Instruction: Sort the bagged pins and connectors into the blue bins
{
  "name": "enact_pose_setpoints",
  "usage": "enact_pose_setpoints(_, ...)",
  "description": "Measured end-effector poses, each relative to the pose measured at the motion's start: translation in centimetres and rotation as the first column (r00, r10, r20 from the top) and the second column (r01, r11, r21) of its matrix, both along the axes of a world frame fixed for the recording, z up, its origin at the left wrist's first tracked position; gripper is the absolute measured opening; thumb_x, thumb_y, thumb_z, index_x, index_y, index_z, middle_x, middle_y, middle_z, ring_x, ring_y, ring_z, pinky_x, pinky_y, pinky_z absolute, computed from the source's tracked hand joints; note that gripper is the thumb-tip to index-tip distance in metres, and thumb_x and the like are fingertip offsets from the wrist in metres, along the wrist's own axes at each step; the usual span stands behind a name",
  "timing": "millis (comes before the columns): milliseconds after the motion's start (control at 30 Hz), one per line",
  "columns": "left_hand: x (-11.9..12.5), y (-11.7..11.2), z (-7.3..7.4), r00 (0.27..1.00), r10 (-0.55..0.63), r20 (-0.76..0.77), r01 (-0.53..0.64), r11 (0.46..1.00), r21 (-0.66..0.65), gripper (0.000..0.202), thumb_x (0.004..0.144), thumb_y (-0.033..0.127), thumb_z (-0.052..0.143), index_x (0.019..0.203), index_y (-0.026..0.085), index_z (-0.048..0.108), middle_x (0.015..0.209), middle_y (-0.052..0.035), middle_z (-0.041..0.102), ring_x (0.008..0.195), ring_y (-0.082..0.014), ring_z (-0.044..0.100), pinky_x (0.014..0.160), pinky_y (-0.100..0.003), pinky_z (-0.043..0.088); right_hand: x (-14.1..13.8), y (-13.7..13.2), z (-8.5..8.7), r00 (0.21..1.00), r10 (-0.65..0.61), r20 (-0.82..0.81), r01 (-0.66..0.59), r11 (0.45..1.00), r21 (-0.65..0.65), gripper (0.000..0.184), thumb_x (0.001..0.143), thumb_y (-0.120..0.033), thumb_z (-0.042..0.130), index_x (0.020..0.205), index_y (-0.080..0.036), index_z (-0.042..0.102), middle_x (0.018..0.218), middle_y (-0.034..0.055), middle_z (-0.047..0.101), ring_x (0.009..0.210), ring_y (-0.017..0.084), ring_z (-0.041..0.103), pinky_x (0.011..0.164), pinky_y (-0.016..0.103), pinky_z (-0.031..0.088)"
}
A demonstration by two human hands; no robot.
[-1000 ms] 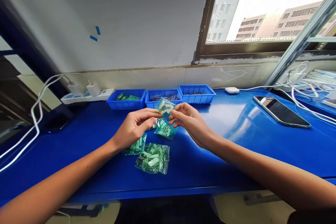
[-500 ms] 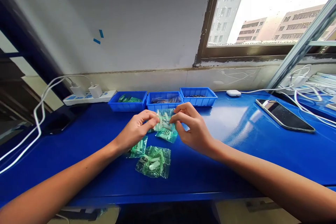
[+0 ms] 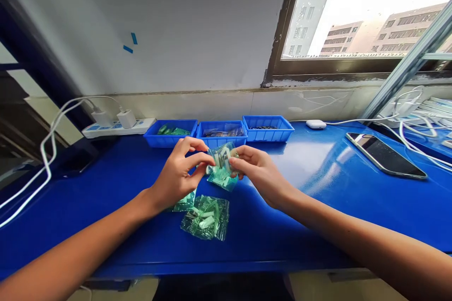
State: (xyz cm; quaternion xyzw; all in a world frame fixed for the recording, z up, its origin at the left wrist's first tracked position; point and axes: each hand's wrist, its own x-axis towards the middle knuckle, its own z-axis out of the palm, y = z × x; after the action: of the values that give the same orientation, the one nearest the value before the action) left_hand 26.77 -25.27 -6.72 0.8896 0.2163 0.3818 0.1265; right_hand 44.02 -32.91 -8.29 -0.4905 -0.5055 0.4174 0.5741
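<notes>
In the head view, a small clear green-tinted packet [image 3: 222, 157] with white and dark slender pieces inside is held up above the desk. My right hand [image 3: 252, 167] pinches its right edge between thumb and fingers. At its left edge is my left hand [image 3: 183, 164], the fingers curved and apart, a gap showing between thumb and index finger. Another greenish packet [image 3: 222, 179] lies just below the held one. Nearer me rests a larger green packet [image 3: 206, 218] with white pieces. A further packet [image 3: 185, 203] is partly hidden beneath my left hand.
Behind my hands stand three blue bins: the left bin [image 3: 150, 138] with green packets, the middle bin [image 3: 219, 141] with clear bags, the right bin [image 3: 268, 136] with small dark pieces. A phone [image 3: 384, 155], white case [image 3: 316, 124], power strip [image 3: 141, 126] and loose cables surround the workspace.
My right hand has closed onto the packet's right edge. My left hand has loosened from its pinch, with the index finger lifted. The packet has turned slightly, and the view has shifted a little.
</notes>
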Motion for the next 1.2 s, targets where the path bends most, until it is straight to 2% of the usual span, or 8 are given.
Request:
enact_pose_setpoints(133, 0.2, 0.5, 0.2, 1.0, -0.015, -0.007, 0.012, 0.946, -0.323, 0.019, 0.081, 0.034, 0.055, 0.082, 0.021, 0.068, 0.088, -0.0053, 0.06, 0.085, -0.0195, 0.055, 0.08, -0.034, 0.046, 0.2, 0.0, -0.7, 0.89, -0.255, 0.378, 0.114, 0.927, 0.358, 0.006, 0.079, -0.025, 0.055, 0.082, -0.02, 0.058, 0.067, -0.0007, 0.052, 0.06, 0.012, 0.048, 0.055, 0.026, 0.041)
enact_pose_setpoints(300, 0.5, 0.1, 0.3, 0.99, -0.113, 0.089, 0.142, 0.664, -0.734, 0.037, 0.084, 0.046, 0.048, 0.07, 0.016, 0.063, 0.067, -0.004, 0.06, 0.065, -0.0158, 0.053, 0.065, -0.029, 0.045, 0.6, -0.1, -1.2, 0.708, -0.431, 0.559, -0.006, 0.788, 0.615, 0.021, 0.083, -0.011, 0.047, 0.087, -0.023, 0.064, 0.086, 0.0048, 0.054, 0.074, 0.014, 0.054, 0.063, 0.028, 0.046)
enact_pose_setpoints(500, 0.1, 1.7, 1.3, 0.985, 0.065, 0.16, 0.074, 0.679, -0.731, 0.018, 0.069, 0.032, 0.067, 0.064, 0.016, 0.062, 0.057, 0.0021, 0.053, 0.054, -0.0099, 0.047, 0.054, -0.022, 0.041, 0.8, 0.1, -1.9, 0.61, -0.421, 0.671, -0.083, 0.809, 0.582, 0.017, 0.084, -0.015, 0.052, 0.093, -0.023, 0.064, 0.107, 0.009, 0.046, 0.096, 0.019, 0.052, 0.073, 0.033, 0.05)
enact_pose_setpoints(667, -2.0, 6.0, 3.2, 0.768, 0.466, 0.44, 0.04, 0.65, -0.759, 0.007, 0.068, 0.014, 0.067, 0.07, 0.015, 0.06, 0.06, 0.003, 0.057, 0.052, -0.0075, 0.053, 0.05, -0.016, 0.046, 0.9, 0.3, -2.2, 0.617, -0.379, 0.69, -0.1, 0.832, 0.545, 0.013, 0.084, -0.017, 0.054, 0.094, -0.021, 0.061, 0.109, 0.0099, 0.043, 0.102, 0.02, 0.051, 0.078, 0.035, 0.051)
enact_pose_setpoints(900, -2.4, 7.4, 2.6, 0.763, 0.48, 0.433, 0.165, 0.502, -0.849, 0.015, 0.079, 0.017, 0.061, 0.092, 0.01, 0.058, 0.105, -0.0151, 0.062, 0.087, -0.0178, 0.066, 0.069, -0.022, 0.056, 0.9, 0.4, -2.0, 0.611, -0.303, 0.732, -0.116, 0.88, 0.461, 0.017, 0.085, -0.019, 0.052, 0.101, -0.018, 0.056, 0.105, 0.0101, 0.047, 0.094, 0.019, 0.053, 0.081, 0.035, 0.05)
enact_pose_setpoints(1033, -2.0, 6.5, 1.1, 0.884, 0.338, 0.324, 0.003, 0.688, -0.725, 0.054, 0.08, 0.031, 0.061, 0.129, 0.014, 0.043, 0.142, -0.0181, 0.036, 0.123, -0.0278, 0.048, 0.097, -0.035, 0.048, 0.9, 0.3, -1.9, 0.559, -0.225, 0.798, -0.127, 0.928, 0.35, 0.023, 0.085, -0.021, 0.052, 0.108, -0.016, 0.052, 0.101, 0.0101, 0.055, 0.095, 0.021, 0.053, 0.084, 0.038, 0.048)
enact_pose_setpoints(1133, -1.8, 5.9, 0.3, 0.96, 0.274, 0.06, -0.241, 0.915, -0.323, 0.056, 0.078, 0.037, 0.061, 0.129, 0.018, 0.047, 0.147, -0.0128, 0.029, 0.13, -0.0307, 0.038, 0.105, -0.044, 0.039, 0.9, 0.3, -2.0, 0.463, -0.168, 0.87, -0.087, 0.969, 0.233, 0.037, 0.083, -0.029, 0.056, 0.117, -0.015, 0.048, 0.107, 0.0126, 0.058, 0.102, 0.027, 0.052, 0.087, 0.044, 0.046)
enact_pose_setpoints(1200, -1.7, 5.2, -0.1, 0.969, 0.224, -0.105, -0.232, 0.97, -0.071, 0.045, 0.081, 0.036, 0.057, 0.121, 0.017, 0.054, 0.141, -0.0116, 0.038, 0.128, -0.0295, 0.04, 0.106, -0.045, 0.037, 0.9, 0.3, -2.2, 0.41, -0.13, 0.903, -0.051, 0.985, 0.165, 0.048, 0.082, -0.034, 0.058, 0.122, -0.014, 0.045, 0.112, 0.0148, 0.057, 0.106, 0.03, 0.051, 0.086, 0.049, 0.046)
